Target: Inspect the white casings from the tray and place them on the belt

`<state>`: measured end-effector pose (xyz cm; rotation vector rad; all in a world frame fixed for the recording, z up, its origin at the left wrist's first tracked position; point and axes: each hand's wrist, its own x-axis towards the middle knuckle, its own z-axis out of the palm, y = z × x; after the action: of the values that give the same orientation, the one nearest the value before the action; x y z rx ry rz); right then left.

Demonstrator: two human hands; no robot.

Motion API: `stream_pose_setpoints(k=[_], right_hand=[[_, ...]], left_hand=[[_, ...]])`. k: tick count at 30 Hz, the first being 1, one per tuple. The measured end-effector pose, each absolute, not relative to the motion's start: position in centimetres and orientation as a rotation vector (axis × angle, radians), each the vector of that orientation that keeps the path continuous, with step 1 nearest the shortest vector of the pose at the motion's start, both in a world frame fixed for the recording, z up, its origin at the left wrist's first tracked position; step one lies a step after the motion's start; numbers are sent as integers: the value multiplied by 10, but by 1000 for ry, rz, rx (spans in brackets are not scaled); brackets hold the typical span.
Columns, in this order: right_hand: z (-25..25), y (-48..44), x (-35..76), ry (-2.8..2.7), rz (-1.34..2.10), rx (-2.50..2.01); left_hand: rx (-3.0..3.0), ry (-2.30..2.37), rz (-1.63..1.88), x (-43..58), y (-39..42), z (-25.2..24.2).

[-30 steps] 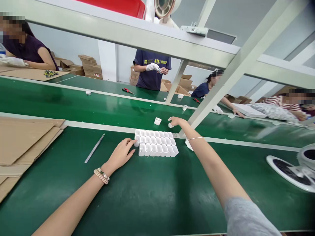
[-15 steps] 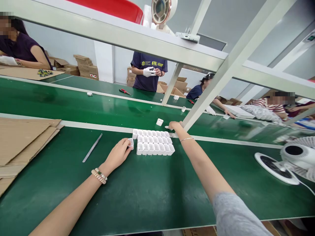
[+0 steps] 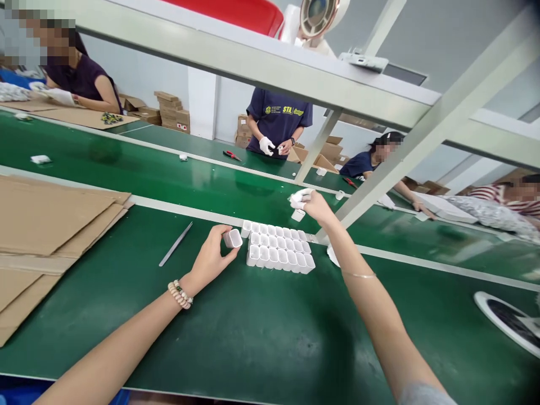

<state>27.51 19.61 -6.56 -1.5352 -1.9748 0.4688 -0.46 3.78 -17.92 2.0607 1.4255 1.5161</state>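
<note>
My left hand (image 3: 213,250) holds a small white square plastic cup (image 3: 234,238) between thumb and fingers, tilted with its open end toward me. Right beside it, rows of similar white cups (image 3: 280,247) stand packed together, open ends up. My right hand (image 3: 314,205) reaches over the green belt with its fingers drawn together. White shows at those fingertips; whether it is a covering or a held piece I cannot make out. Just below them a white cup (image 3: 298,215) sits on the belt. Metal tweezers (image 3: 176,244) lie left of my left hand.
Flat cardboard sheets (image 3: 50,225) cover the left of the green table. A slanted white post (image 3: 379,163) rises beside my right arm. A fan base (image 3: 502,320) stands at right. Several co-workers sit or stand across the belt, one in a navy shirt (image 3: 280,118).
My left hand has lifted the cup and tipped its opening toward me. My right hand has risen from the belt edge to above the cup there. The view has shifted left.
</note>
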Motion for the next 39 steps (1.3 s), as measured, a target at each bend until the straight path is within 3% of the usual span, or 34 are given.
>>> stream_pose_setpoints(k=[2,4,12,21,39], right_hand=[[-74,164,257,-2046,795,-1120],[-85,130,241,-2136,895,-858],[-98,72,223,-2491,253,-619],[-95,76,226,-2471,-84,-459],[-93,68,224,-2483,-135,-527]], left_hand=[[2104,1415,1544,-4,35,-175],[2173,1396,1565,-4,33,-171],[2473,1266,1508,-6,24,-159],[2532,1204,1463,-6,20,-153],[2512,1188,1448,-3,19,-154]])
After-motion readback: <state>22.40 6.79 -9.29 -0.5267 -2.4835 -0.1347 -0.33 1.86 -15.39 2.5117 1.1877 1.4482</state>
